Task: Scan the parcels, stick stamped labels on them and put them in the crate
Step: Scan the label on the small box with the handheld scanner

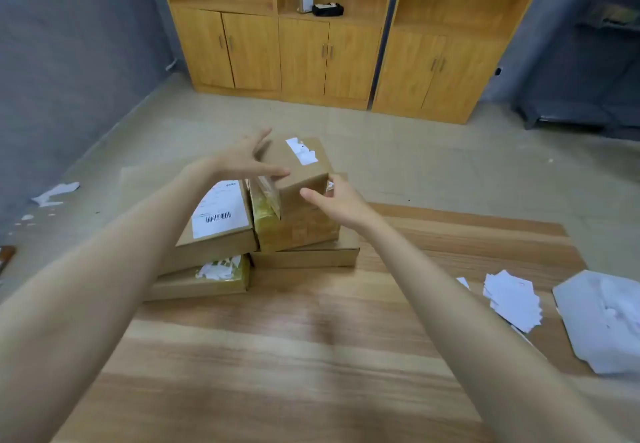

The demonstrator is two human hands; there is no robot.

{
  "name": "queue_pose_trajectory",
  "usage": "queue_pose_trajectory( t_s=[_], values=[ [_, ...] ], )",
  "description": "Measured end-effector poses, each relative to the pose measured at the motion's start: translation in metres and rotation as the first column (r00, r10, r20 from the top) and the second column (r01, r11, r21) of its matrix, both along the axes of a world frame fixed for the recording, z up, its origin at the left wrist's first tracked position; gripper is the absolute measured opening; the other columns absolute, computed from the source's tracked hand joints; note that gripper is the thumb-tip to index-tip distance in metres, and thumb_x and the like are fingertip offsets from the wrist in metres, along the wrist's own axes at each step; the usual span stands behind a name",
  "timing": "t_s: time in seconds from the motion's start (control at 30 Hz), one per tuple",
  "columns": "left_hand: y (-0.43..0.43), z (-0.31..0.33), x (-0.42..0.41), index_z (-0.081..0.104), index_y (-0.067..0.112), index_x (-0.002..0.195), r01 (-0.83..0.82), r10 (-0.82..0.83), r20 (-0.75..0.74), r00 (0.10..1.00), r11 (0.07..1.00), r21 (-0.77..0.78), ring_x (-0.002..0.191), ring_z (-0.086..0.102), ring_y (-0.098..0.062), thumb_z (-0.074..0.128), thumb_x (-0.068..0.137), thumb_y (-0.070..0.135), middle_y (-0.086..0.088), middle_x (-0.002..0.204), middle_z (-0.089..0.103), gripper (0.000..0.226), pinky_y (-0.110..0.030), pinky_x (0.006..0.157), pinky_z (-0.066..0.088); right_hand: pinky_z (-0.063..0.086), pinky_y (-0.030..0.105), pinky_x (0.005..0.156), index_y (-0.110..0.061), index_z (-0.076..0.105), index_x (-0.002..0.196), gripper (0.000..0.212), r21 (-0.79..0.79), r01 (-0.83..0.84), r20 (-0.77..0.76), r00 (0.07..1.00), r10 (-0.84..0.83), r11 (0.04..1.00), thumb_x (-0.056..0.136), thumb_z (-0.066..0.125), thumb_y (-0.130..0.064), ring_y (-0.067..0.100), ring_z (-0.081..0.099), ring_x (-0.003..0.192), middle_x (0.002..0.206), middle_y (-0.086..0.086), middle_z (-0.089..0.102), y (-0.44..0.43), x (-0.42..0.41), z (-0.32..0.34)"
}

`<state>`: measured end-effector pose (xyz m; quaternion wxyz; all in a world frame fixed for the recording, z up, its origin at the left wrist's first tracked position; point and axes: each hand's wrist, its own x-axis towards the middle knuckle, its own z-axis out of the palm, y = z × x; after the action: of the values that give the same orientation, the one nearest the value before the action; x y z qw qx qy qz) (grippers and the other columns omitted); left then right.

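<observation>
Fingers [277, 172] spread, my left hand [242, 162] touches the small brown cardboard box [301, 179] from its left; right hand [341, 201] slack just right, neither gripping.

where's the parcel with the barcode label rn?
Head view, left side of the pile: the barcode parcel lies tilted on a flat parcel, just left of the yellow-taped parcel, with the left hand just beyond it.

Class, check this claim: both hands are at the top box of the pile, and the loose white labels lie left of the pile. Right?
No. The head view shows the labels right of the pile, not left. The left hand and right hand are indeed at the top box.
</observation>
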<state>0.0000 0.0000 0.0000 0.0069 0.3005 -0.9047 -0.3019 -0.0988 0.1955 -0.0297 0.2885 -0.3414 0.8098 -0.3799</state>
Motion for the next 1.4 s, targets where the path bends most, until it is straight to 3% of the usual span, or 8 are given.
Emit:
queue_pose_trajectory(
  t_s=[0.07,0.17,0.43,0.77,0.93,1.2,1.3,1.4],
  values=[
    [0.0,0.001,-0.001,0.011,0.029,0.151,0.021,-0.021,-0.004,1.0,0.999,0.039,0.142,0.023,-0.022,0.071,0.07,0.059,-0.002,0.157,0.019,0.104,-0.033,0.108,0.024,0.043,0.036,0.099,-0.016,0.035,0.14,0.068,-0.023,0.028,0.049,0.998,-0.027,0.999,0.086,0.059,-0.049,0.022,0.051,0.12,0.132,0.008,0.05,-0.003,0.002,-0.001],
    [0.003,0.001,0.001,0.016,0.024,0.15,-0.008,0.008,-0.015,1.0,1.0,-0.011,0.135,0.033,-0.023,0.076,0.067,0.056,-0.006,0.149,0.03,0.107,-0.027,0.095,0.028,0.044,0.024,0.075,-0.016,0.04,0.133,0.059,-0.058,0.052,0.053,0.997,-0.049,0.997,0.086,0.059,-0.048,0.015,0.054,0.101,0.116,0.002,0.054,0.0,0.007,-0.001],
    [0.054,0.019,0.015,0.043,0.022,0.129,0.024,-0.038,-0.266,0.963,0.998,-0.056,0.104,0.04,-0.018,0.085,0.063,0.037,0.006,0.096,0.04,0.08,-0.03,0.086,0.041,0.042,0.009,0.054,-0.019,0.039,0.131,0.056,-0.334,0.17,-0.02,0.982,-0.188,0.927,0.085,0.068,-0.029,-0.001,0.059,0.082,0.114,-0.009,0.05,0.047,0.003,0.027],
    [0.17,-0.008,0.025,0.039,0.02,0.125,0.058,0.045,-0.3,0.953,0.944,0.325,0.11,0.056,-0.012,0.084,0.062,0.045,0.005,0.127,0.047,0.081,-0.037,0.09,0.051,0.044,0.007,0.062,-0.016,0.039,0.127,0.065,-0.351,0.255,0.009,0.963,-0.269,0.901,0.073,0.075,-0.007,0.015,0.059,0.095,0.119,-0.004,0.048,0.165,0.002,0.008],
    [0.24,-0.054,0.037,0.03,0.018,0.135,0.078,0.054,-0.278,0.959,0.893,0.444,0.115,0.05,-0.011,0.086,0.066,0.025,0.007,0.126,0.044,0.09,-0.015,0.072,0.051,0.044,0.022,0.081,-0.017,0.033,0.14,0.083,-0.249,0.264,0.01,0.963,-0.27,0.932,0.07,0.076,-0.004,0.017,0.053,0.109,0.128,0.001,0.045,0.23,0.014,-0.04],
    [0.3,-0.137,0.058,0.019,0.026,0.144,0.04,0.017,-0.092,0.996,0.813,0.581,0.093,0.06,-0.022,0.081,0.067,-0.001,-0.004,0.119,0.044,0.102,-0.037,0.071,0.052,0.042,0.01,0.076,-0.019,0.036,0.139,0.075,-0.04,0.255,0.21,0.947,-0.241,0.966,0.075,0.068,0.001,0.011,0.044,0.115,0.11,-0.018,0.042,0.297,0.047,-0.12],
    [0.311,-0.161,0.065,0.021,0.015,0.142,0.041,-0.006,-0.065,0.998,0.831,0.554,0.109,0.052,-0.023,0.081,0.063,-0.007,-0.003,0.116,0.044,0.101,-0.017,0.071,0.049,0.036,0.021,0.091,-0.025,0.038,0.136,0.074,0.019,0.213,0.247,0.946,-0.211,0.977,0.073,0.065,0.004,0.004,0.043,0.114,0.111,-0.022,0.044,0.31,0.056,-0.144],
    [0.317,-0.181,0.069,0.023,0.01,0.14,0.038,-0.022,-0.038,0.999,0.851,0.524,0.11,0.045,-0.017,0.081,0.062,-0.009,0.0,0.115,0.044,0.099,-0.013,0.075,0.044,0.04,0.009,0.086,-0.03,0.043,0.129,0.071,0.023,0.115,0.26,0.959,-0.117,0.993,0.072,0.061,0.009,-0.01,0.048,0.106,0.11,-0.036,0.046,0.319,0.062,-0.158]
  ],
)
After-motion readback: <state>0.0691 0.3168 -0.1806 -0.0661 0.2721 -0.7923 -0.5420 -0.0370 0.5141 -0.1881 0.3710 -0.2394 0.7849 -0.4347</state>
